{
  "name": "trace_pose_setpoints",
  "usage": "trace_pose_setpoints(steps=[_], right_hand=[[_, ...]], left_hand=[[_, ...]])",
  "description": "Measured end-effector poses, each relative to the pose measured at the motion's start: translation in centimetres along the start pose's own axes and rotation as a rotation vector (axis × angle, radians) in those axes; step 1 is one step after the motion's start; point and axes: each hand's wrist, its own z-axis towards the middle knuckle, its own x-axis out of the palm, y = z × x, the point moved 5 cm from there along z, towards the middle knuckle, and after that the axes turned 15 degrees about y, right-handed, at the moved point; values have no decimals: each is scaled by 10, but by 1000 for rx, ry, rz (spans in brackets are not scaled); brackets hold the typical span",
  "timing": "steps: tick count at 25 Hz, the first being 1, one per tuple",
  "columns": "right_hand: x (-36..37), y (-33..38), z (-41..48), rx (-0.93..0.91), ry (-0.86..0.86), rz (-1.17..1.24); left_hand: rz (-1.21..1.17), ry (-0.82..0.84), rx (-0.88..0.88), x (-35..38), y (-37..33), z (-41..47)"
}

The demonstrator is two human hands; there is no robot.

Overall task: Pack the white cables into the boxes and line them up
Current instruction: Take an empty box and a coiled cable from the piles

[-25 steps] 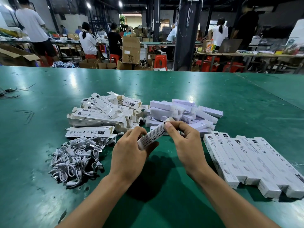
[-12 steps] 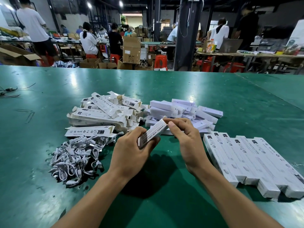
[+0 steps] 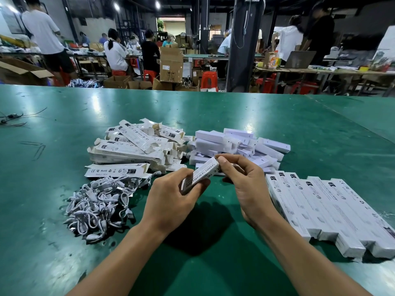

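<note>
Box (image 3: pixel 199 175) held between the hands has slid a little deeper into the left hand (image 3: pixel 171 199), whose fingers curl round its near end, while the right hand (image 3: pixel 250 189) has closed in to pinch its far end, thumb on the flap. That looks like the closing of a filled box, due next for the row of packed boxes (image 3: pixel 320 210) right of the right hand; white cables (image 3: pixel 100 201) wait left of the left hand.

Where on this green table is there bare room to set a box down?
Bare green table shows between the cable pile and the row of packed boxes, and beyond the heaps. The middle is crowded: unfolded boxes beside the white box heap.
</note>
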Motion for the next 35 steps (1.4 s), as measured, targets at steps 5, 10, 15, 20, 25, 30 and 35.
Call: trace_pose_setpoints(steps=[5, 10, 15, 20, 25, 30, 35], right_hand=[[2, 0, -2, -30, -72, 53], [9, 5, -9, -39, -40, -383], [11, -10, -7, 118, -110, -96], [8, -8, -7, 103, -153, -213], [13, 4, -16, -129, -160, -527], [9, -1, -11, -95, -138, -394], [0, -14, -7, 43, -220, -145]], left_hand=[[21, -32, -24, -1, 0, -1], [79, -49, -73, -4, 0, -2], [136, -37, -104, -3, -2, -3], [185, -18, -135, -2, -2, -3], [174, 17, -138, 0, -4, -4], [178, 7, -162, 0, -3, -4], [182, 3, -162, 0, -4, -4]])
